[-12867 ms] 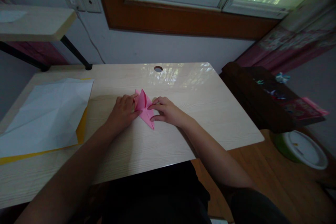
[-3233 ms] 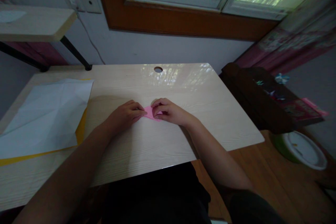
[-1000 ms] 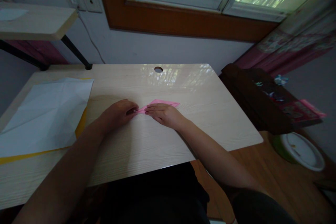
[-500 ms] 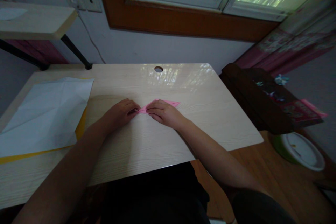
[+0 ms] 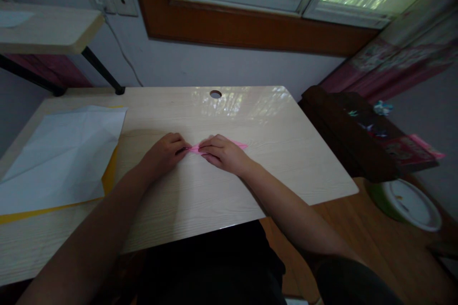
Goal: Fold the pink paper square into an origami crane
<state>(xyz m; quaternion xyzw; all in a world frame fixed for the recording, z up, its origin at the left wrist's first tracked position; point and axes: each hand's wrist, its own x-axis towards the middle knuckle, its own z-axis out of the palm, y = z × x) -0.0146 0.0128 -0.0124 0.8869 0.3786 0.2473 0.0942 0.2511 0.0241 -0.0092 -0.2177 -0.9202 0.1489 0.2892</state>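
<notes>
A narrow piece of folded pink paper [image 5: 195, 148] lies on the pale wooden desk [image 5: 229, 200], between and under my hands. My left hand [image 5: 167, 149] pinches its left tip between thumb and fingers. Over its middle rests my right hand [image 5: 222, 152], fingers bent and pressed together with the thumb below, closed on the paper. The pointed right end of the paper sticks out past my right hand. Its middle folds are hidden under the fingers.
Large white paper sheets [image 5: 71, 147] over a yellow sheet [image 5: 110, 171] lie on the desk's left side. A raised shelf [image 5: 64, 28] stands at back left. Right of the desk are a dark wooden cabinet [image 5: 343, 138] and a white-lidded green bin [image 5: 415, 202].
The paper's right tip has dropped slightly toward me, and less of the paper shows above my right hand. Both hands keep nearly the same place and grip.
</notes>
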